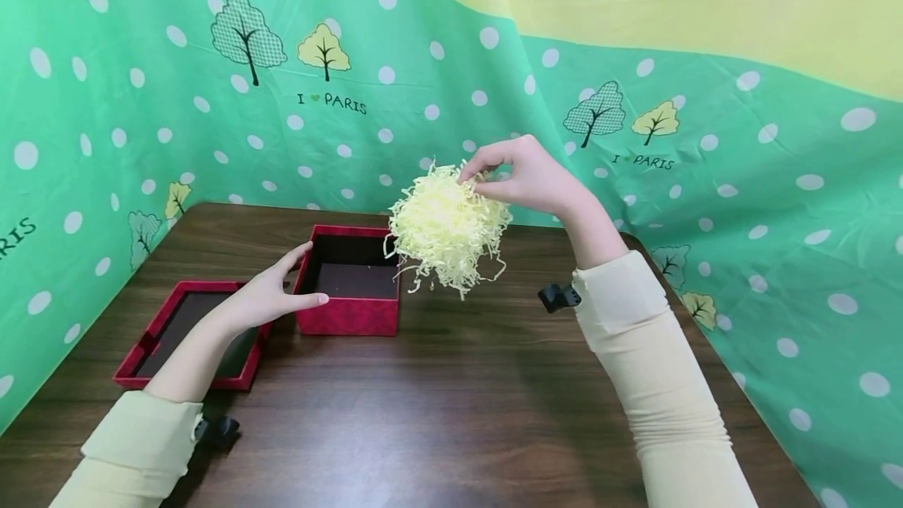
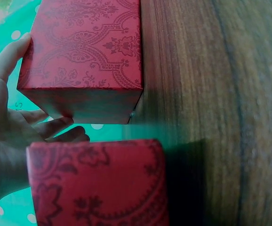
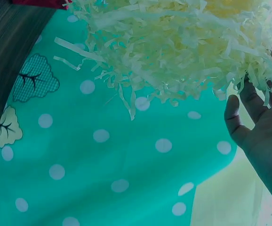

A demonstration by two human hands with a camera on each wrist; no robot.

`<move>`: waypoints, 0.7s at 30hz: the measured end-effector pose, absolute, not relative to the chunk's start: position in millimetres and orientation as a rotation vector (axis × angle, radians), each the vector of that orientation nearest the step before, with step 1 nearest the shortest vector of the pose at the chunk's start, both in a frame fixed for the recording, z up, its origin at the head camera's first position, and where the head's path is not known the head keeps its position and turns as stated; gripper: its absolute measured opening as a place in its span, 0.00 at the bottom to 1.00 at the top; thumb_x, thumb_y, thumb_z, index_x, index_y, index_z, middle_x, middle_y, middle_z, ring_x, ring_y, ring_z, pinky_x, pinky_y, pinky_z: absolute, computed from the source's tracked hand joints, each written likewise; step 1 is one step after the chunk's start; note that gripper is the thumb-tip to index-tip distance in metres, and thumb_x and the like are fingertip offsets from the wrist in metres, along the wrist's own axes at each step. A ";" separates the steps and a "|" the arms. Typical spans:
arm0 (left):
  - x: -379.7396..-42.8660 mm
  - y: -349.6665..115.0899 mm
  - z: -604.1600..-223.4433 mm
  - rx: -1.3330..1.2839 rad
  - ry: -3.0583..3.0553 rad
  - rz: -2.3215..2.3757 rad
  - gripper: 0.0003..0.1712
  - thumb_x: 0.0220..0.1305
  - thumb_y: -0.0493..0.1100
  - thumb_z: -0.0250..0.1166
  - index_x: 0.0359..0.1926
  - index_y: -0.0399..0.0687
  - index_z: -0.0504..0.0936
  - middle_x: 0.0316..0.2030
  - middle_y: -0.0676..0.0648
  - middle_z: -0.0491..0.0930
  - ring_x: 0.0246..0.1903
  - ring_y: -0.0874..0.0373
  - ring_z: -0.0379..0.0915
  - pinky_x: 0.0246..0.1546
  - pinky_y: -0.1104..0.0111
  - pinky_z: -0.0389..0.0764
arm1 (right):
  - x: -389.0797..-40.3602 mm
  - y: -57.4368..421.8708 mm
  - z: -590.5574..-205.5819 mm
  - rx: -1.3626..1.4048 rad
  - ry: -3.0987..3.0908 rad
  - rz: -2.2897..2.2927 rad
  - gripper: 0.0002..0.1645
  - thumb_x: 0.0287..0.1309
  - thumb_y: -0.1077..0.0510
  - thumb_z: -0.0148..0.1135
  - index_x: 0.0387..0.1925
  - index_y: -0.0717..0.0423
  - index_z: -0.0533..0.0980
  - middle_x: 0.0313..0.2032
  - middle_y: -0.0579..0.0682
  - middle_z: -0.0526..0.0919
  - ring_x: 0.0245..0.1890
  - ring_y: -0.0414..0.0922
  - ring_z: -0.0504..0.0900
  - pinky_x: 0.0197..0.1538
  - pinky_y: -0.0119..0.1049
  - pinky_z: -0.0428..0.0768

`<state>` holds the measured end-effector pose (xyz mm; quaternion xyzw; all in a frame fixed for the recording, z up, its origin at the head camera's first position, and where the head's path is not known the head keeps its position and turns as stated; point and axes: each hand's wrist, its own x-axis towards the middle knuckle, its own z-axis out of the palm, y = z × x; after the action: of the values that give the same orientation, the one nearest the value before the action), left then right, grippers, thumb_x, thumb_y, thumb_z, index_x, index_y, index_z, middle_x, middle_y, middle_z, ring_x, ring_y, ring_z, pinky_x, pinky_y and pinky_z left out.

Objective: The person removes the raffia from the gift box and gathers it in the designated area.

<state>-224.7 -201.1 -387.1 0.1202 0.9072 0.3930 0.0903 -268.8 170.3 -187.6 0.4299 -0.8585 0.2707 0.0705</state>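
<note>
My right hand (image 1: 525, 175) pinches a fluffy clump of pale yellow shredded paper (image 1: 447, 226) between thumb and fingers. The clump hangs in the air just right of an open red box (image 1: 349, 317), loose strands trailing beneath it. In the right wrist view the shredded paper (image 3: 169, 52) fills the top, with the right hand (image 3: 265, 122) at its edge. My left hand (image 1: 264, 292) rests against the box's left end, thumb and fingers spread and fairly straight. The box's dark inside shows a bare floor. Its outer wall (image 2: 86, 47) carries a dark floral pattern in the left wrist view.
A red lid (image 1: 250, 367) with a dark inside lies upturned on the brown wooden table (image 1: 423, 429), left of the box and partly under the left forearm. Behind and beside the table hangs a green and yellow cloth (image 1: 423, 45) printed with dots and trees.
</note>
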 end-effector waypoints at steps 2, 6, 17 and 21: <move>-224.6 -201.5 -387.3 0.358 2.694 1.167 0.59 0.53 0.66 0.65 0.75 0.57 0.39 0.72 0.37 0.46 0.65 0.32 0.53 0.54 0.39 0.68 | -267.8 175.7 -189.9 1.288 -2.577 0.812 0.10 0.53 0.66 0.62 0.35 0.52 0.84 0.35 0.46 0.86 0.29 0.38 0.78 0.29 0.27 0.73; -223.2 -202.2 -386.8 0.369 2.685 1.180 0.59 0.53 0.66 0.65 0.75 0.57 0.39 0.72 0.37 0.45 0.66 0.32 0.52 0.54 0.39 0.68 | -266.5 187.5 -195.3 1.252 -2.574 0.828 0.09 0.54 0.66 0.64 0.35 0.52 0.84 0.36 0.45 0.86 0.35 0.36 0.79 0.37 0.28 0.75; -222.7 -202.6 -385.9 0.358 2.686 1.175 0.59 0.53 0.66 0.65 0.75 0.57 0.39 0.72 0.36 0.46 0.66 0.33 0.52 0.54 0.40 0.68 | -256.8 230.3 -203.9 1.156 -2.526 0.833 0.11 0.53 0.68 0.65 0.35 0.51 0.84 0.36 0.46 0.85 0.35 0.34 0.78 0.38 0.26 0.71; -223.3 -202.6 -386.0 0.356 2.686 1.176 0.58 0.54 0.64 0.65 0.75 0.58 0.39 0.72 0.36 0.46 0.66 0.33 0.51 0.54 0.40 0.68 | -252.9 246.2 -209.3 1.056 -2.545 0.811 0.12 0.52 0.68 0.65 0.35 0.50 0.84 0.37 0.46 0.86 0.45 0.28 0.77 0.36 0.22 0.72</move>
<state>-223.3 -202.6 -386.0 0.1199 0.9053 0.3965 0.0940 -252.9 246.2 -209.3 0.3645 -0.8780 0.2798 0.1342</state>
